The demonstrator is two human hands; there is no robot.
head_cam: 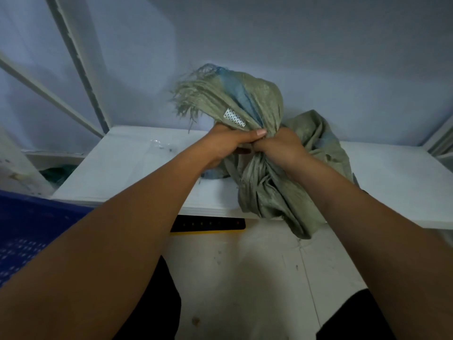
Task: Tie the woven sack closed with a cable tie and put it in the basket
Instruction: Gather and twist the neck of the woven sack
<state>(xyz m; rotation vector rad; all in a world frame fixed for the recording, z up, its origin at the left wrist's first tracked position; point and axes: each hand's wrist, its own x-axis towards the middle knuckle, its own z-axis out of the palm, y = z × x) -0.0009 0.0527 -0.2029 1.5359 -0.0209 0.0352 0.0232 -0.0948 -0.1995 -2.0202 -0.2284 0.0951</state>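
Observation:
A grey-green woven sack [267, 187] with a blue stripe and a frayed mouth lies on the white table [137, 173], its lower part hanging over the front edge. My left hand [228, 143] and my right hand [279, 146] both grip the gathered neck of the sack, side by side and touching. The frayed mouth fans out above my hands, with a small white dotted label on it. No cable tie shows; my fingers hide the neck. A blue perforated basket [29, 236] stands at the lower left.
A clear plastic bag [159, 146] lies on the table's left part. A black and yellow strip [208, 225] sits under the table's front edge. White frame bars rise at the left against a pale wall. Dark green material [58, 173] lies behind the table's left end.

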